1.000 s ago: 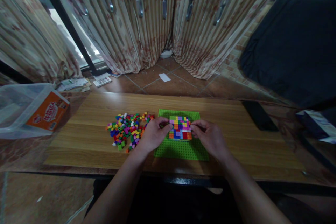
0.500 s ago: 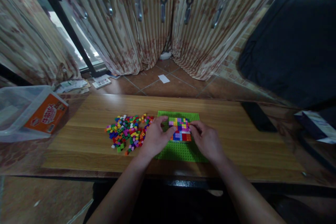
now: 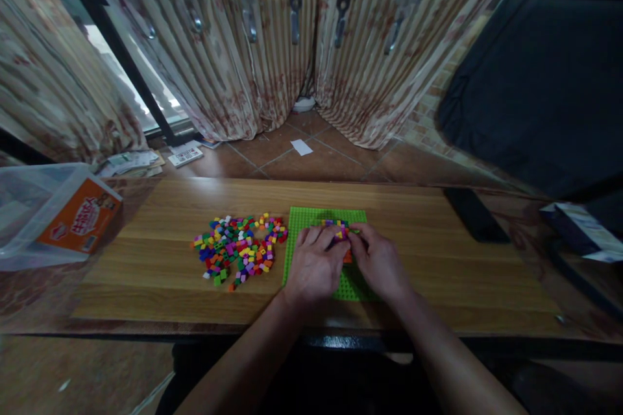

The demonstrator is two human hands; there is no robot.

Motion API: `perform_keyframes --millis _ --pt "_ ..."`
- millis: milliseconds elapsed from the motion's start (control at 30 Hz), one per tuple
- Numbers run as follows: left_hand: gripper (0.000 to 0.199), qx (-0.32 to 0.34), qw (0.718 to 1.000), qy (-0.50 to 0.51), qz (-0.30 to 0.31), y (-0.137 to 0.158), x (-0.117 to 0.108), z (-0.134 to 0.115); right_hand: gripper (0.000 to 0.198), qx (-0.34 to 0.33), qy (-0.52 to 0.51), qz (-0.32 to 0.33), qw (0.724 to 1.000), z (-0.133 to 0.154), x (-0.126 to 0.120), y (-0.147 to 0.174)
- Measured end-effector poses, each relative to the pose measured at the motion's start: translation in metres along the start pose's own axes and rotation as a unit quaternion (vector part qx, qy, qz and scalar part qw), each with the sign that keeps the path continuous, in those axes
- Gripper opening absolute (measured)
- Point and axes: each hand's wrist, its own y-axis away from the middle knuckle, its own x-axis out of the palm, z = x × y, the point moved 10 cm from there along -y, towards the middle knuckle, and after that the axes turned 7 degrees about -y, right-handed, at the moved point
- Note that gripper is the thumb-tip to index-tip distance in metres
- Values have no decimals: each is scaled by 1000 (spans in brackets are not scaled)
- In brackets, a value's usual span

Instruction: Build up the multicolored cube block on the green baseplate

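Brick build [image 3: 342, 233], multicoloured, sits around the middle of the green baseplate [image 3: 350, 286], mostly hidden by both hands.

Risks, L to R: loose bricks [image 3: 250, 251] lie just L of the baseplate; a sideways sweep of the L arm could poss. scatter some. Left hand [image 3: 316, 269] lies over the build, fingers bent down onto it; can't tell if they grip anything. Uneven pressure there might tip or pop a brick, & b/c the hand blocks the view, a crooked one could go unnoticed. Right hand [image 3: 384, 266] has thumb & index close together at the build's R edge; can't tell if a brick's btwn them. A hard shove from that side could prob. knock edge bricks loose, or slide the baseplate on the wooden table [image 3: 413, 207] if nothing fixes it.

Qty, L to R: 1 clear tub [image 3: 29, 233] w/ orange label; loose bricks in 1 spread, too many & small for an exact no.; 1 baseplate; 1 build, its bricks uncountable under the fingers; 2 hands; 1 table; 1 black slab [image 3: 477, 215], poss. a phone; 1 carton [image 3: 584, 230], far R.
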Motion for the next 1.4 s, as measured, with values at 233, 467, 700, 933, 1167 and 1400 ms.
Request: perform_keyframes --millis 233,467,700,933,1167,1400 --pt "25 0 1000 -19 -13 0 -2 -1 34 41 -103 56 992 -16 8 -2" --pt "27 -7 1000 -19 -11 0 -1 0 34 97 -173 90 976 -30 14 -1" --pt "25 -11 1000 -26 -11 1 0 1 32 125 -233 88 961 -33 19 -1" --pt "24 -14 1000 -21 -17 0 -1 1 27 152 -269 75 948 -37 22 -5" --pt "22 -26 999 9 -30 2 -1 7 28 117 -244 71 960 -31 22 -6" --pt "18 -149 971 127 -136 7 -25 45 39 132 -268 50 953 -39 14 -7"
